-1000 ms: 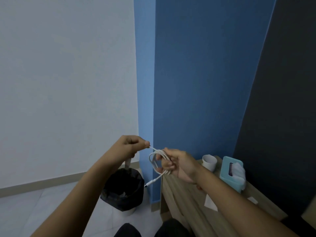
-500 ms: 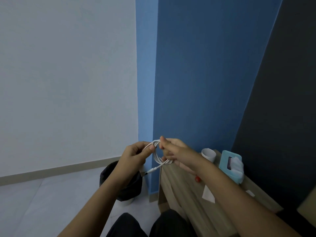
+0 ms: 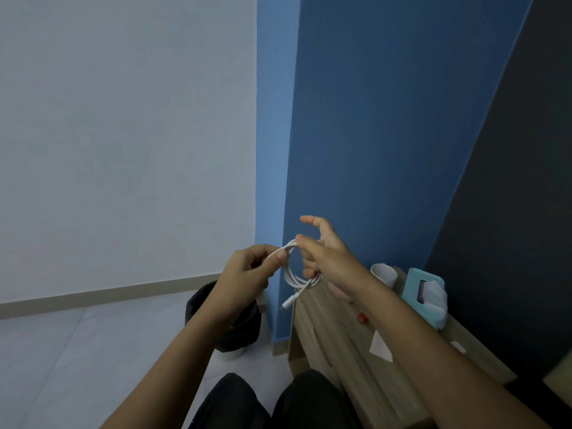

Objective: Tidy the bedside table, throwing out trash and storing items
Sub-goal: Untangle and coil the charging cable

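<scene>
Above the counter's near corner: white cable held up in loose loops, clear of the top. Pinched at the top of the coil by the left hand, thumb against forefinger; hooked through by the lower fingers of the right hand, thumb and forefinger spread apart. Plug end dangling free below. Recommended: keep loops even, hold the pinch firm, wrap the loose end round the bundle before storing. Noted on counter: cup, tissue box, paper scrap.

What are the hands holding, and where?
A coiled white cable. The left hand pinches its top; lower fingers of the right hand hook through the loops.
</scene>
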